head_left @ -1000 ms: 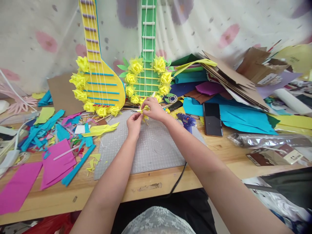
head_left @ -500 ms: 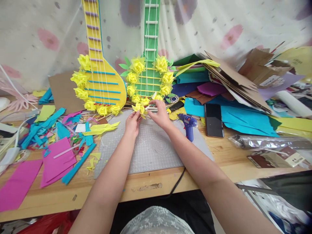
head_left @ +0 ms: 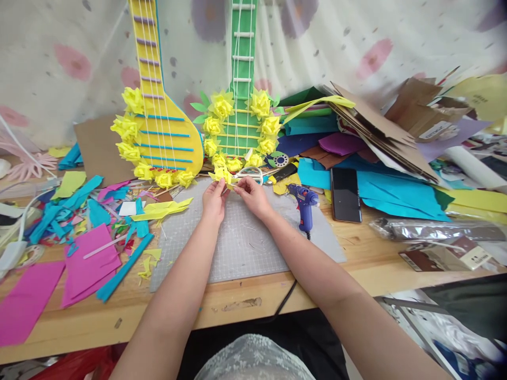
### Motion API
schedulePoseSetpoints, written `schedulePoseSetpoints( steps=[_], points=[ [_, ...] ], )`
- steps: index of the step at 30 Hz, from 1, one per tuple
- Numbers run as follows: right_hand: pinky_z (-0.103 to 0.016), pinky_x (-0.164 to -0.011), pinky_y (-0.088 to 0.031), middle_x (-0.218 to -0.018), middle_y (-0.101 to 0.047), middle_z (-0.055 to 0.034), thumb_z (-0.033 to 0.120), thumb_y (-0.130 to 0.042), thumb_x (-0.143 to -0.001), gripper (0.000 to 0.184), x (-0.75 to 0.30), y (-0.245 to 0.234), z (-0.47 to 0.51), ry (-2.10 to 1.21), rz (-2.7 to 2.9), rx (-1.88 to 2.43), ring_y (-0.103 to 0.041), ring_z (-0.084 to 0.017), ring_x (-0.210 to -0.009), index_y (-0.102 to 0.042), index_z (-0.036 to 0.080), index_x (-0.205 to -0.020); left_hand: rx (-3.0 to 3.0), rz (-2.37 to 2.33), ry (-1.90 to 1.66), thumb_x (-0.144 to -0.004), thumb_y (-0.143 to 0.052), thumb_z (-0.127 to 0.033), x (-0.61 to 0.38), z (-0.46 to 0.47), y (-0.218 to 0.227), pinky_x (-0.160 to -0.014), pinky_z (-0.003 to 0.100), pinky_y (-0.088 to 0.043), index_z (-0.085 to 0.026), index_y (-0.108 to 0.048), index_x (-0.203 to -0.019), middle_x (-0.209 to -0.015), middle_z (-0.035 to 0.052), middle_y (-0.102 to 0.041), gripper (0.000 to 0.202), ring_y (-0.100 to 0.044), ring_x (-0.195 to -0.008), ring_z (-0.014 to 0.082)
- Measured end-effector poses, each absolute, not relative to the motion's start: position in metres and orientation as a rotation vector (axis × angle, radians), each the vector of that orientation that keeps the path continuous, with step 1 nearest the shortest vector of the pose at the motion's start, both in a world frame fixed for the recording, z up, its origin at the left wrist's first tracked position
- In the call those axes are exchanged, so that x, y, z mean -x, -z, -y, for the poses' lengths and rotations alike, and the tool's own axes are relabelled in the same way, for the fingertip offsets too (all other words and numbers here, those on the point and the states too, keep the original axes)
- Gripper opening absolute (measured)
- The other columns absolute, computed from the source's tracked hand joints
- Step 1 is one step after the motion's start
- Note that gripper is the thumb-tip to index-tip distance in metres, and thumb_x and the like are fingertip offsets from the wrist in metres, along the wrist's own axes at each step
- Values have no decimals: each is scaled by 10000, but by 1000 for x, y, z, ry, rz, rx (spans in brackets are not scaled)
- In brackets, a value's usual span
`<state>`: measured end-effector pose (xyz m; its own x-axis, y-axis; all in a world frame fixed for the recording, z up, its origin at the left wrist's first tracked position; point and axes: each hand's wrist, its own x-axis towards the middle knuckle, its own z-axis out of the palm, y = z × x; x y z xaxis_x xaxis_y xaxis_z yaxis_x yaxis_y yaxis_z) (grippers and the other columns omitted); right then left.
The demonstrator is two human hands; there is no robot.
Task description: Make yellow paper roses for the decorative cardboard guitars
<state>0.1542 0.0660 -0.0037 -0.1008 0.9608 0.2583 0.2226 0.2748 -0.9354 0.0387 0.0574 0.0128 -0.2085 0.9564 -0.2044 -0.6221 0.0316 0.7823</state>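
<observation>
Hands meet above grey cutting mat: left hand and right hand both pinching yellow paper flower.

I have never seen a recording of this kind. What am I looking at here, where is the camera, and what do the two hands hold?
There is no machine here. The camera sits on a person's head and looks forward and down, so both bare arms enter from the bottom edge. The left hand and the right hand meet above a grey cutting mat and together pinch a small yellow paper flower. The mat lies on a wooden table. Behind the hands stand a yellow guitar and a green guitar made of paper, both trimmed with similar flowers. On the right lie a blue glue gun and a black phone; on the left, pink and blue paper scraps.
</observation>
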Motion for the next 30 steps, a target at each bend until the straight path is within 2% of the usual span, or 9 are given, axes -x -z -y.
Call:
schedulePoseSetpoints(
  steps=[8, 15, 22, 30],
  points=[
    [-237, -619, -382, -644, -530, 27, 351, -516, -761, 166, -161, 1, -66, -884, 1627, 1137, -479, -107, -614, -506, 188, -729, -509, -965, -1543, -606, -715, -264, -39, -58, -12, -695, 219, -423, -164, -599, -711, -781, 13, -639, 185, -575, -718, 88],
    [-233, -600, -366, -631, -544, 21, 370, -494, -787, 195, -163, -2, -64, -783, 1688, 1197, -486, -112, -601, -516, 186, -727, -483, -966, -1506, -572, -715, -136, -38, -55, -16, -700, 216, -422, -157, -602, -695, -754, -3, -625, 168, -570, -699, 80],
    [-229, -609, -355, -629, -554, 12, 361, -479, -803, 205, -163, -7, -61, -712, 1769, 1248, -490, -116, -615, -523, 185, -708, -432, -974, -1512, -626, -666, -101, -38, -56, -17, -698, 214, -419, -160, -611, -694, -727, -7, -622, 105, -565, -673, 71],
    [-226, -607, -340, -641, -562, 1, 329, -447, -831, 216, -162, -6, -61, -619, 1868, 1275, -493, -123, -627, -538, 183, -699, -468, -977, -1508, -625, -691, -179, -37, -57, -15, -698, 220, -427, -163, -626, -720, -733, 5, -635, 116, -574, -689, 84]
  ],
)
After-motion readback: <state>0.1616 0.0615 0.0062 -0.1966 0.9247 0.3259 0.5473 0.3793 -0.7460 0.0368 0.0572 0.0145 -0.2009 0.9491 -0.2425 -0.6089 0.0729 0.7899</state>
